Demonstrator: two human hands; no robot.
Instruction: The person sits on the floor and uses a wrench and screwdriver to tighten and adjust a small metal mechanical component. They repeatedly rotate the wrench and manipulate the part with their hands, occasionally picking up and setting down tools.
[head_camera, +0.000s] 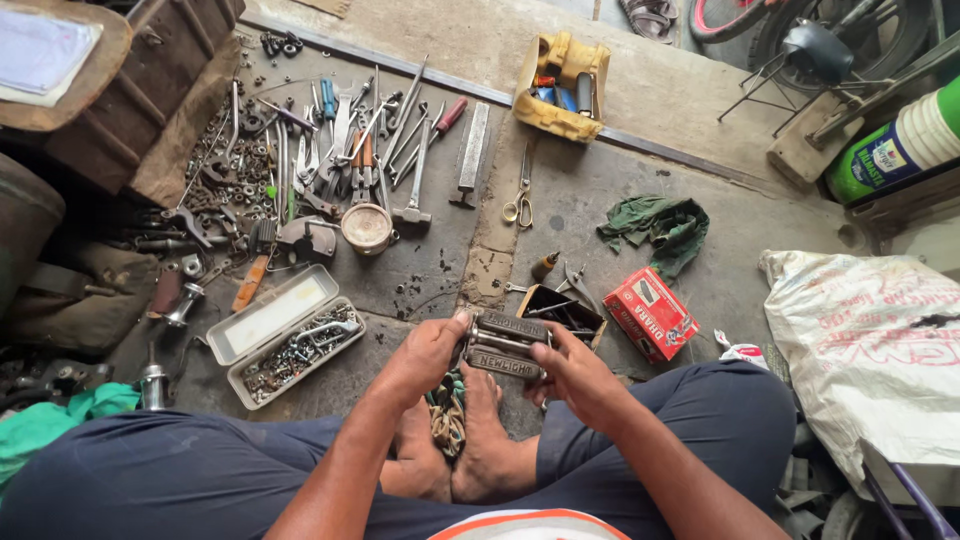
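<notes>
I sit cross-legged on a concrete floor and hold a grey and black bicycle pedal (508, 345) in front of me with both hands. My left hand (425, 352) grips its left end, thumb on top. My right hand (572, 375) wraps its right end from below. My bare feet (470, 440) rest under the pedal, with a bundle of cord between them. An open dark box (563, 312) of small parts lies just beyond the pedal.
Wrenches, hammers and other tools (340, 150) are spread at the upper left. An open metal tin (285, 335) holds bolts. A red carton (651, 313), green rag (665, 225), scissors (519, 205), yellow container (562, 85) and white sack (870, 350) lie around.
</notes>
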